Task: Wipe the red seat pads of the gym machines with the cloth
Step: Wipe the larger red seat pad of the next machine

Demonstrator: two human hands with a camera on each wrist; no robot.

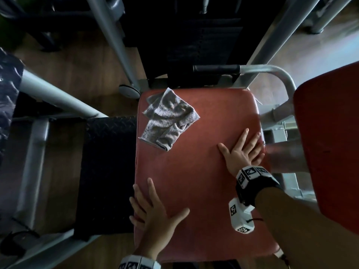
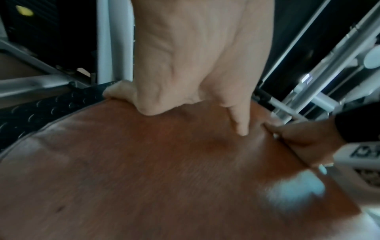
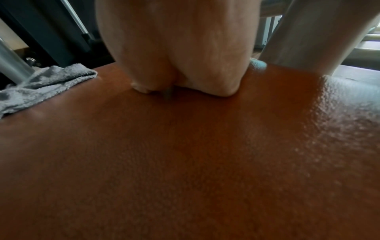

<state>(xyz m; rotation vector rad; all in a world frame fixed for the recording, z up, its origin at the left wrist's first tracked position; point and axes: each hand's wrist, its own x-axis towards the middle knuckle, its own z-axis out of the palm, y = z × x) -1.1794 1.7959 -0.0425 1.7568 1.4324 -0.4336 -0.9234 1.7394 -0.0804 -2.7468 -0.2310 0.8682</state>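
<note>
A red seat pad (image 1: 196,171) fills the middle of the head view. On its far left corner lies a crumpled grey cloth (image 1: 169,119), untouched by either hand. My left hand (image 1: 153,212) lies flat on the pad's near left edge with fingers spread. Flat on the right edge rests my right hand (image 1: 242,150), fingers straight. The left wrist view shows the left hand (image 2: 195,65) pressing on the pad (image 2: 144,178). In the right wrist view the right hand (image 3: 180,56) presses on the pad (image 3: 185,162), with the cloth (image 3: 41,86) off to its left.
A second red pad (image 1: 330,142) stands at the right. Grey metal frame tubes (image 1: 108,35) rise behind and beside the seat, and a curved handle (image 1: 272,72) sits at its far right. A black tread plate (image 1: 108,171) lies left of the seat, over wooden floor (image 1: 81,74).
</note>
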